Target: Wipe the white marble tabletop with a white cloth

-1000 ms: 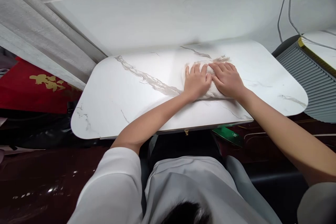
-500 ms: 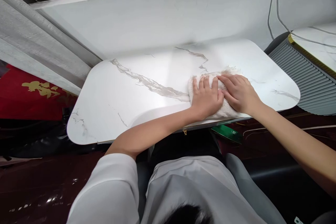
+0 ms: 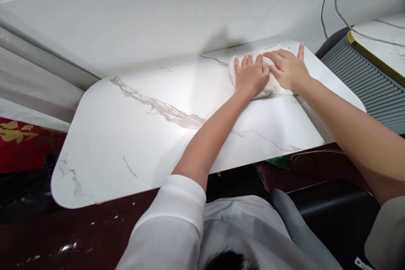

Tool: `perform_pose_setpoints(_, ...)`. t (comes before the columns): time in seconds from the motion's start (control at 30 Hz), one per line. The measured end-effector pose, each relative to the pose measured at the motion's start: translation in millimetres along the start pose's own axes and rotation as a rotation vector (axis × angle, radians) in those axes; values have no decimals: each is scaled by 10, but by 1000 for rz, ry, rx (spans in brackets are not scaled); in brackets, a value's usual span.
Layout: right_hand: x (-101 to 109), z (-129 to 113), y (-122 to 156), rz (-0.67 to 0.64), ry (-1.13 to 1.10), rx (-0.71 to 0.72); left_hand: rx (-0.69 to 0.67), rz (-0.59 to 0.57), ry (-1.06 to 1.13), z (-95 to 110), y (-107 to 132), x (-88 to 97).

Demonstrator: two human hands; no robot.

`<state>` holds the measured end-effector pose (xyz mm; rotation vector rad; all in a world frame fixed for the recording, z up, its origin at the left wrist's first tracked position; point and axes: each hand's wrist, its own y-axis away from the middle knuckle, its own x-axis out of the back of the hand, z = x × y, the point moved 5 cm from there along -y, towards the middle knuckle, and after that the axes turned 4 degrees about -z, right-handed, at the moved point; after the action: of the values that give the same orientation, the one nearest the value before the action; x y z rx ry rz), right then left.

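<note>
Cloth [image 3: 277, 88], white and rumpled, lies flat under both my palms towards the right-hand end of the marbled worktop [image 3: 104, 135], close to its far side. What counts most, to my eye, is how squarely it sits beneath me: my left grip [image 3: 252, 77] covers its left part and my right grip [image 3: 290, 70] its right part, so neither is nearer; both touch it. Neither grip is clenched. My left fingers reach forward over the pile with the palm down, and my right fingers fan out, the outermost one [image 3: 301, 52] raised away from the others. (Whether a fold is caught under any fingertip, I cannot tell.)

As far as I can judge with so much hidden, the cloth's long axis runs sideways, from one palm to the other, roughly in line with the worktop's length, its right part perhaps slightly farther from me. My thumbs point inward and nearly meet over its middle; I cannot tell whether they touch.

My left forearm [image 3: 209, 143] slants forward and rightward across the surface, while my right forearm [image 3: 351, 122] comes in over the right-hand end. Most of the worktop's length stretches to the left of the cloth, with a broad grey vein [image 3: 161, 109] running through it. Beyond the far edge rises the pale wall [image 3: 142, 21]; to the right stands a grey ribbed panel [image 3: 363, 80], apart from the cloth.
</note>
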<state>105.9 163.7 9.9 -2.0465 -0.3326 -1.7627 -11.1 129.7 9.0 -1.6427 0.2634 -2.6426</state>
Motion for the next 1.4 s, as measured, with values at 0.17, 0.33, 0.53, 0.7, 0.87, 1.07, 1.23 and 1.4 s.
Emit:
perform_pose_setpoints(0.17,-60,214,-360,-41,-21,11,32,-3,23,-34,-353,-67)
perform_pose_setpoints(0.33,-74,351,-592,-19,-35,-27,10,32,-22,-71,-636,-67)
perform_pose_setpoints(0.53,-115,491,-794,-13,-48,-42,4,50,-29,-86,-815,-87)
perform_pose_setpoints(0.7,-119,515,-783,-5,-42,-28,2,54,-36,-56,-776,-98)
perform_pose_setpoints(0.87,-72,406,-532,40,-45,-2,9,27,-51,-3,-574,-93)
perform_pose_setpoints(1.07,-2,275,46,123,-55,3,-64,-38,-81,149,-129,-89)
perform_pose_setpoints(1.23,87,144,620,123,-21,-11,-132,-71,-116,336,334,-80)
perform_pose_setpoints(1.4,208,-30,1129,52,35,-113,-201,-75,-119,508,745,-89)
